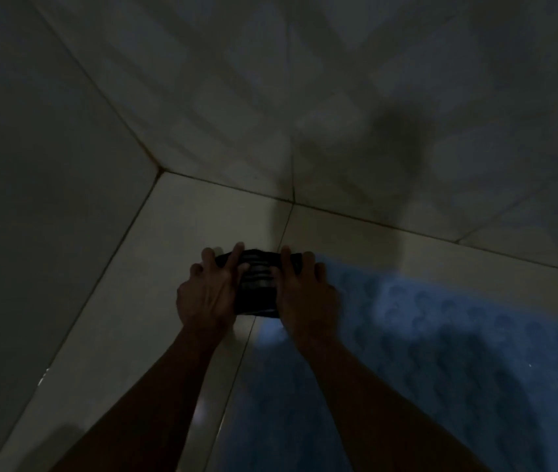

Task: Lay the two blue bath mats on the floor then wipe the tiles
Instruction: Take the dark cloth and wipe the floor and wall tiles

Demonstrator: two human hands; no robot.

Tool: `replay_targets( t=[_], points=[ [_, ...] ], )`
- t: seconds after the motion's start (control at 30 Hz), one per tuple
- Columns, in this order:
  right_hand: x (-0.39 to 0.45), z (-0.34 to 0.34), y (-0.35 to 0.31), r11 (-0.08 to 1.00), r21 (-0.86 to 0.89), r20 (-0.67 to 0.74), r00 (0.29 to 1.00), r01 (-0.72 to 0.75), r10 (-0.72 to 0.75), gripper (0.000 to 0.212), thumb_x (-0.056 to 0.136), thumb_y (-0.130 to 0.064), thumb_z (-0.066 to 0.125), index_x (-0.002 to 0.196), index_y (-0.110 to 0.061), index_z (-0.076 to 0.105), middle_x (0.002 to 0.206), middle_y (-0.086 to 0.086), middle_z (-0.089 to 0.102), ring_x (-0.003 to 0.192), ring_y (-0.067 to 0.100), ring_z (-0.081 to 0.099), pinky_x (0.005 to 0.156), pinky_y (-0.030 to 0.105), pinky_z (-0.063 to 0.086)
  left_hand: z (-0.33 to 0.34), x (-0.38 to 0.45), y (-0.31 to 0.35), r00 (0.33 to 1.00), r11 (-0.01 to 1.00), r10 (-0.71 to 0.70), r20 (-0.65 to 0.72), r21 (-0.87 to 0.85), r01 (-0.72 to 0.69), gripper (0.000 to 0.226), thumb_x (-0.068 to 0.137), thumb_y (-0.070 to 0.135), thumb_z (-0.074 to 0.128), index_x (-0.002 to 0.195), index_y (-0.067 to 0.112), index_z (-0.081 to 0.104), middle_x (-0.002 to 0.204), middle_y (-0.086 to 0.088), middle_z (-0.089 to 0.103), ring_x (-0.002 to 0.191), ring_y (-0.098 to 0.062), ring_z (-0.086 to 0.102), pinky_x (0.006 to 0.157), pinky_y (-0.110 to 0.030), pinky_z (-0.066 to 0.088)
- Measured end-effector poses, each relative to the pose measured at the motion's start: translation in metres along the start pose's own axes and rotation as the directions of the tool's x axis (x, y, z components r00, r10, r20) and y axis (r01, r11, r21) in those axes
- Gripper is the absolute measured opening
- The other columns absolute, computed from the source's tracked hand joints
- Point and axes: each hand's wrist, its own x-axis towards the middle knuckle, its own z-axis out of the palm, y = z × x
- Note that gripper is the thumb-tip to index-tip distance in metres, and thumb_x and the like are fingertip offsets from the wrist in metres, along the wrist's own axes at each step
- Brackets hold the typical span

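Down on the floor tiles [182, 240], both my hands press a dark striped cloth [257, 284] flat near the corner of the room. My left hand [207, 294] covers the cloth's left side with fingers spread, and my right hand [304, 294] covers its right side the same way; neither is closed around it, the palms just bear down on top. A blue bath mat [441, 352] with a bumpy pattern lies flat on the floor just beside my right hand, running off toward the lower right. I can see only this one mat. Tiled walls [338, 97] meet at the corner beyond the cloth, and the light is dim.
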Motion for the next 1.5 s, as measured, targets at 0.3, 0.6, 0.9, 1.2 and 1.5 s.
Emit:
replay_targets(
  t=[0.3, 0.6, 0.9, 1.2, 1.5],
  points=[
    [0.029, 0.0, 0.024, 0.994, 0.097, -0.021, 0.999, -0.045, 0.047, 0.049, 0.077, -0.039, 0.081, 0.119, -0.018, 0.071, 0.107, 0.014, 0.069, 0.09, 0.034, 0.069, 0.05, 0.039, 0.054, -0.017, 0.009, 0.035, 0.993, 0.996, -0.086, 0.079, 0.037, 0.083, 0.057, 0.1, 0.059, 0.027, 0.154, 0.046, 0.013, 0.131, -0.008, 0.038, 0.105, -0.03, 0.057, 0.07, -0.041, 0.051],
    [0.049, 0.007, 0.032, 0.995, 0.086, -0.061, 0.997, -0.05, 0.055, 0.044, 0.083, -0.042, 0.07, 0.121, -0.02, 0.07, 0.107, 0.012, 0.068, 0.087, 0.032, 0.068, 0.049, 0.036, 0.05, -0.015, 0.033, 0.041, 0.997, 0.997, -0.079, 0.02, -0.013, 0.079, 0.055, 0.1, 0.059, 0.024, 0.154, 0.047, 0.02, 0.126, -0.009, 0.043, 0.101, -0.031, 0.058, 0.065, -0.038, 0.046],
    [0.072, 0.002, 0.058, 0.992, 0.062, -0.178, 0.977, -0.11, 0.12, 0.037, 0.085, -0.04, 0.075, 0.118, -0.025, 0.07, 0.108, 0.011, 0.066, 0.082, 0.035, 0.064, 0.049, 0.037, 0.05, -0.017, 0.078, 0.071, 0.998, 0.997, 0.023, -0.053, -0.067, -0.026, 0.052, 0.101, 0.062, 0.024, 0.151, 0.046, 0.027, 0.125, -0.01, 0.044, 0.101, -0.032, 0.059, 0.064, -0.037, 0.041],
    [0.073, 0.001, 0.098, 0.989, 0.06, -0.242, 0.959, -0.135, 0.145, 0.032, 0.088, -0.038, 0.067, 0.118, -0.03, 0.072, 0.112, 0.013, 0.068, 0.081, 0.037, 0.066, 0.046, 0.033, 0.048, -0.018, 0.08, 0.104, 0.996, 0.984, 0.078, -0.032, -0.155, -0.082, 0.048, 0.1, 0.061, 0.029, 0.144, 0.044, 0.04, 0.119, -0.01, 0.048, 0.096, -0.034, 0.06, 0.064, -0.039, 0.042],
    [0.056, -0.023, 0.113, 0.982, 0.009, -0.188, 0.964, -0.191, 0.189, 0.034, 0.092, -0.044, 0.049, 0.11, -0.029, 0.074, 0.106, 0.008, 0.067, 0.079, 0.032, 0.064, 0.045, 0.027, 0.034, -0.015, 0.072, 0.117, 0.986, 0.96, 0.15, 0.068, -0.249, -0.129, 0.051, 0.099, 0.062, 0.028, 0.149, 0.05, 0.027, 0.137, -0.005, 0.042, 0.115, -0.029, 0.053, 0.077, -0.041, 0.048]
  ],
)
